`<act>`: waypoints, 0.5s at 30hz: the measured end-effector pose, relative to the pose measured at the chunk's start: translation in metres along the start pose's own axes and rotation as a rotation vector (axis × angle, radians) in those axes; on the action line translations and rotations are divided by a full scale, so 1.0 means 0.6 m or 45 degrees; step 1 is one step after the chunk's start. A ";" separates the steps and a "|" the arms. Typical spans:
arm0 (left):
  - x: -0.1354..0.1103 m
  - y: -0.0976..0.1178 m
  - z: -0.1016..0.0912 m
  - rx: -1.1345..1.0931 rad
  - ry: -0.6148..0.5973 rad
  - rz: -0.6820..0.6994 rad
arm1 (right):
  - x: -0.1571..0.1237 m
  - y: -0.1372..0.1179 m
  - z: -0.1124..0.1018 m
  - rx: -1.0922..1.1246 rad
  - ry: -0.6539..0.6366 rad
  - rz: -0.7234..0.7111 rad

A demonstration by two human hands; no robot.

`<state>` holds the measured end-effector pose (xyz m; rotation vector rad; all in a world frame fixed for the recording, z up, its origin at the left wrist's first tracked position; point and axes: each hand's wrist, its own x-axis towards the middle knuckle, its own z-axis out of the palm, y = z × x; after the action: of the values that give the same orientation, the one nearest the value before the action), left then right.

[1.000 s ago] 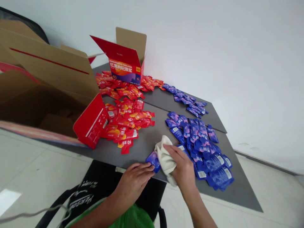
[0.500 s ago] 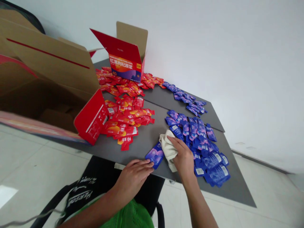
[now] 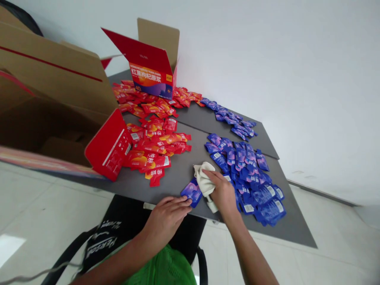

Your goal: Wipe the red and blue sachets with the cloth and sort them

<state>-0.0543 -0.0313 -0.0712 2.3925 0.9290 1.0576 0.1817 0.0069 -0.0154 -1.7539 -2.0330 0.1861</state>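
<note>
Looking from the left side, what do you find first?

A big open cardboard carton (image 3: pixel 44 67) stands there. Its red flap (image 3: pixel 108 144) hangs just beside many red sachets (image 3: pixel 154 138), which lie loose on the tabletop (image 3: pixel 175 186). A smaller red box (image 3: pixel 151 73), open on top, stands behind them.

Could the flap make trouble?

I think yes. If an arm or a sleeve hits it, the carton may shift and push the red sachets out of their heap.

And moving right, what do the hands do?

The left hand (image 3: pixel 166 221) is open and flat, with its fingertips (image 3: pixel 185 201) on the edge of one blue sachet (image 3: pixel 191 192). This sachet lies alone on the bare tabletop. The right hand (image 3: pixel 224 194) is clenched around a crumpled cream cloth (image 3: pixel 204 180), and the cloth touches the sachet.

What is the main risk there?

With strong pressure from the cloth, the sachet could slip from under the fingers or even split. Then it could slide toward the blue sachets (image 3: pixel 246 178) on the right.

Are those safe?

Not fully. They lie close to the right wrist, so a careless movement could scatter them, perhaps over the near edge. A smaller blue group (image 3: pixel 231 118) lies farther away.
</note>
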 end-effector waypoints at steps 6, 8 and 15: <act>0.002 0.001 -0.001 0.003 0.027 0.013 | -0.027 -0.046 -0.042 0.053 0.278 -0.075; 0.002 0.002 -0.003 0.007 0.002 -0.004 | -0.058 -0.070 -0.033 0.104 0.167 -0.163; 0.004 0.003 -0.008 0.011 -0.067 -0.017 | -0.080 -0.061 0.023 0.182 -0.070 -0.083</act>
<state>-0.0560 -0.0305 -0.0656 2.4057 0.9318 0.9833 0.1475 -0.0439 -0.0253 -1.6104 -2.0577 0.3543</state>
